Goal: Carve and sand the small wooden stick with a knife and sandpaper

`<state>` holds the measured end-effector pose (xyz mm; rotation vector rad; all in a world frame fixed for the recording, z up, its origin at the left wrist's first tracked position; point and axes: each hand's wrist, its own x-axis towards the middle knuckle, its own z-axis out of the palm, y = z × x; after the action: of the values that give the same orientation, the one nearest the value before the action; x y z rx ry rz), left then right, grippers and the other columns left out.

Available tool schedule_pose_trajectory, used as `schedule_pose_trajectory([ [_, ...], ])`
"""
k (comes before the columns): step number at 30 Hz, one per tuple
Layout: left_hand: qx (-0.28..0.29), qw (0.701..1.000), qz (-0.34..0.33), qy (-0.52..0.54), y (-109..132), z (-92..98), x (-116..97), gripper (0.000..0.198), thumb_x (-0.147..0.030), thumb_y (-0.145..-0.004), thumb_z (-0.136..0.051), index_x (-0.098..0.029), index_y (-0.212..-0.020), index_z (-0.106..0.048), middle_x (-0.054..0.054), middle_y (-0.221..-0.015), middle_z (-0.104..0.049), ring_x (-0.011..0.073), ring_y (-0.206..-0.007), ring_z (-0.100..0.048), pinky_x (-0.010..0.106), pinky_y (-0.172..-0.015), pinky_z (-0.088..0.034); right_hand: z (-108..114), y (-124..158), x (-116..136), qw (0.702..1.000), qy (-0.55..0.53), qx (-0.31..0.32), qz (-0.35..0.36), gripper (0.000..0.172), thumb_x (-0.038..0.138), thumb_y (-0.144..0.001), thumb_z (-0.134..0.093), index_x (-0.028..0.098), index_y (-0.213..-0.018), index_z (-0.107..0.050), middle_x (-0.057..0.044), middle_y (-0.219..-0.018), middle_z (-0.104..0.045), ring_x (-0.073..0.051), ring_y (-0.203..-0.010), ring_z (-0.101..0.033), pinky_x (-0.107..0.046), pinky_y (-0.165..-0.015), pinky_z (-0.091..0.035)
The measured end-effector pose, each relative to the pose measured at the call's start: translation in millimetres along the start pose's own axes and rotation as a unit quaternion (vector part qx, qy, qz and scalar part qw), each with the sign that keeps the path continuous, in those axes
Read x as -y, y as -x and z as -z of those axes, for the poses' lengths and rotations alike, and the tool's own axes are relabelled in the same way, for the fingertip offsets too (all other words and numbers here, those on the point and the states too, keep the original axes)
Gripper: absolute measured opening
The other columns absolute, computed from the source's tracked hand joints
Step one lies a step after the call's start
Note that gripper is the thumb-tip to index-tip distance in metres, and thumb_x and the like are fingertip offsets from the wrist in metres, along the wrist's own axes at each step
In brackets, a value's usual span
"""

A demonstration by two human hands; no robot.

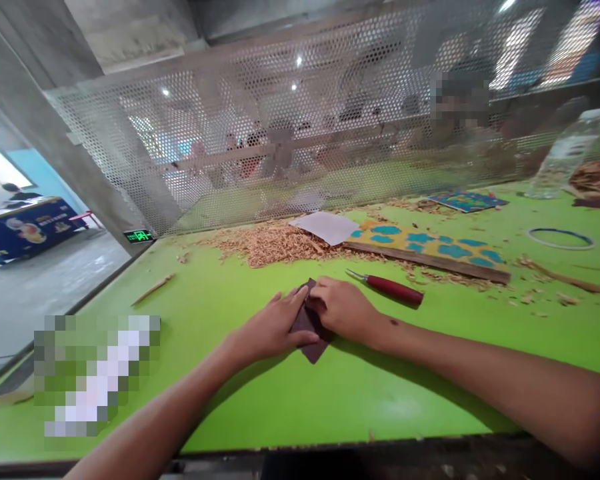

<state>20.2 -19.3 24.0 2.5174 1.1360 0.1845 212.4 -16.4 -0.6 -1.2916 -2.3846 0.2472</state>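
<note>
Both hands are on the dark sheet [313,349], dead centre of the frame on the green table [330,400]. My left hand [273,327] lies open, pressing it flat. My right hand [343,308] is curled, pinching its upper edge. My worry is the red-handled knife [393,289] just right of that hand, blade pointing at it. One careless slide and I'd probably get nicked. The sheet could also skid.

Count: two hands, left hand [273,327] and right hand [343,310], and one dark sheet [310,328]. One red-handled knife [391,289], one white paper [326,227], one ring [560,238], one clear bottle [565,157] and one shavings heap [270,243] are recorded. Patterned boards number two, near board [425,250] and far board [467,200]; wooden sticks two, left stick [153,289] and right stick [570,281].
</note>
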Motion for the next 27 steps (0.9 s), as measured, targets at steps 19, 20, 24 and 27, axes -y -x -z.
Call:
schedule_pose_trajectory([
  [19, -0.003, 1.0, -0.014, 0.002, -0.5, -1.1, 2.7, 0.079, -0.045, -0.089, -0.069, -0.019, -0.156, -0.034, 0.018, -0.161, -0.041, 0.0352, -0.147, -0.041, 0.054, -0.123, -0.03, -2.0, 0.5, -0.4, 0.999, -0.024, -0.003, 0.02, 0.017, 0.02, -0.091, -0.057, 0.018, -0.084, -0.073, -0.007, -0.095, -0.067, -0.017, -0.079, -0.058, -0.029, -0.071, -0.037],
  [20, -0.004, 1.0, -0.015, 0.003, -0.6, -1.4, 2.9, 0.079, -0.045, -0.09, -0.069, -0.019, -0.156, -0.035, 0.017, -0.161, -0.042, 0.035, -0.146, -0.042, 0.053, -0.122, -0.031, -2.4, 0.1, -0.8, 0.999, -0.032, -0.002, 0.033, 0.017, 0.02, -0.09, -0.058, 0.018, -0.084, -0.073, -0.007, -0.098, -0.068, -0.017, -0.08, -0.058, -0.029, -0.072, -0.037],
  [24, -0.005, 1.0, -0.009, -0.001, -0.8, -2.3, 3.3, 0.083, -0.048, -0.09, -0.069, -0.017, -0.158, -0.032, 0.02, -0.161, -0.04, 0.0362, -0.146, -0.042, 0.054, -0.12, -0.033, -2.3, -1.5, -1.3, 0.999, -0.015, -0.027, -0.019, 0.022, 0.018, -0.092, -0.053, 0.017, -0.082, -0.073, -0.006, -0.084, -0.064, -0.017, -0.075, -0.056, -0.03, -0.069, -0.036],
  [27, -0.008, 1.0, -0.013, 0.002, -0.8, -3.0, 4.6, 0.081, -0.044, -0.09, -0.068, -0.018, -0.158, -0.032, 0.019, -0.161, -0.04, 0.036, -0.146, -0.042, 0.054, -0.12, -0.033, -0.9, -1.1, 1.0, 0.999, -0.027, -0.009, 0.023, 0.018, 0.021, -0.091, -0.058, 0.017, -0.083, -0.073, -0.007, -0.095, -0.067, -0.016, -0.078, -0.057, -0.029, -0.071, -0.037],
])
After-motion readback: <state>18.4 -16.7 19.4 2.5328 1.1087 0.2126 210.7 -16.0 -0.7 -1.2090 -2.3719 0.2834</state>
